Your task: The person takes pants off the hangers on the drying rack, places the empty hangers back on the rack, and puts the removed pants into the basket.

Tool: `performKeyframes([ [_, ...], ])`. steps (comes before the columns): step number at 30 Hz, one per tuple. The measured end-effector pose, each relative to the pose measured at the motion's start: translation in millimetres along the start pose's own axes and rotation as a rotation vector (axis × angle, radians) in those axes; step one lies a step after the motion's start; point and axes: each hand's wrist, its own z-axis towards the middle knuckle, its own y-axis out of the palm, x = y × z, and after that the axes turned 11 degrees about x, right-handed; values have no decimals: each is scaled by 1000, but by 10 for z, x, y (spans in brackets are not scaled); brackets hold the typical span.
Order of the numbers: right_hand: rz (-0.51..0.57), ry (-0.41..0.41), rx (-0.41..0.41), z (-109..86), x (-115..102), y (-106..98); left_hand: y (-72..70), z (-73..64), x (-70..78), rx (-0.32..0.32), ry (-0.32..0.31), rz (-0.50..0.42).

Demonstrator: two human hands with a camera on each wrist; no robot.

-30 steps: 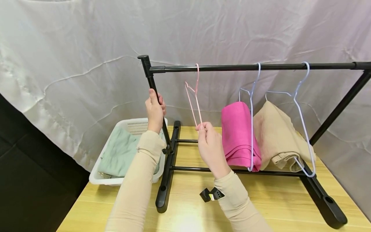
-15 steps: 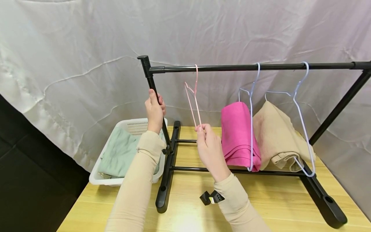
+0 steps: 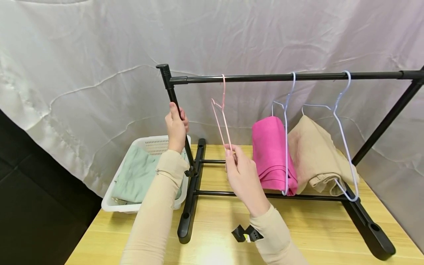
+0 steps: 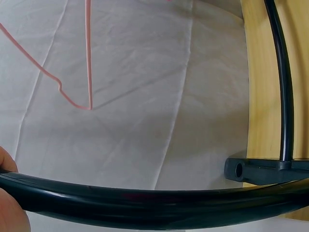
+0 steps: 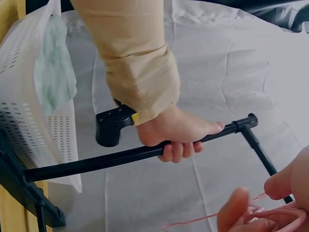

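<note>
My left hand (image 3: pixel 176 127) grips the upright left post of the black clothes rack (image 3: pixel 251 78), with the thumb pointing up along it. A pink hanger (image 3: pixel 226 127) hangs by its hook from the top bar, seen nearly edge-on with no cloth on it. My right hand (image 3: pixel 245 173) pinches that hanger's lower end between thumb and fingers. Farther right, two blue hangers hang from the same bar: one carries magenta cloth (image 3: pixel 271 151), the other beige cloth (image 3: pixel 314 154). In the right wrist view, the left hand (image 5: pixel 176 130) wraps the post.
Left of the rack, a white basket (image 3: pixel 109 198) holds pale green folded cloth (image 3: pixel 135 176). The rack's black feet (image 3: pixel 185 224) stand on a wooden table (image 3: pixel 215 246). Behind everything hangs a pale grey curtain (image 3: pixel 99 48), with a dark cloth (image 3: pixel 36 198) at the left.
My right hand has moved slightly down and to the right with the pink hanger's lower end. The hanger's hook has shifted a little left on the bar. The left hand keeps its grip.
</note>
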Motion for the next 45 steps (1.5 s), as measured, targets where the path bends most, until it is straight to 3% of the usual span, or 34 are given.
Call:
performKeyframes([
  [9,29,-11,-22,-64,-60,-114,-4,-3,0,2,-1,-3],
  [29,-78,-35,-79,-104,-90,-293,8,7,-12,-3,-17,-17],
  [45,-38,-130,-27,-108,-247,-523,4,11,-25,-6,-17,-17],
])
